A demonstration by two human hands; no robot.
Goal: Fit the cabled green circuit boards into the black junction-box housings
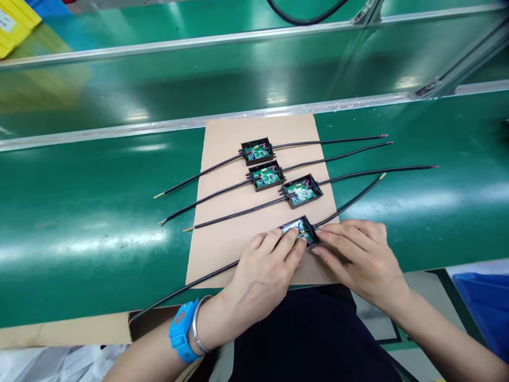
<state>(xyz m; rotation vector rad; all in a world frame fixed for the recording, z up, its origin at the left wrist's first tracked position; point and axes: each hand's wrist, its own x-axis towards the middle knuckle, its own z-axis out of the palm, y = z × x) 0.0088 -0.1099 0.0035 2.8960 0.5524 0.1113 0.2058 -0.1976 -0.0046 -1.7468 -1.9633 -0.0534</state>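
Note:
Both of my hands are at the nearest small black box (312,237), an open case with a green circuit board inside and a black cable out of each end. My left hand (270,260) lies over its left half, fingertips pressed on the board and rim, covering that part. At the right end, my right hand (353,249) closes its thumb and fingers on the case's corner near the cable exit. Farther off sit three like cases: a back one (257,152), a second one (266,176) and a third one (302,191), each with cables running left and right.
A brown cardboard sheet (222,212) lies under the cases on the green bench (99,212). Behind it runs a metal rail (159,129) with a clear panel. A yellow bin (19,24) stands at the far left, and a black cable (306,20) loops beyond the panel.

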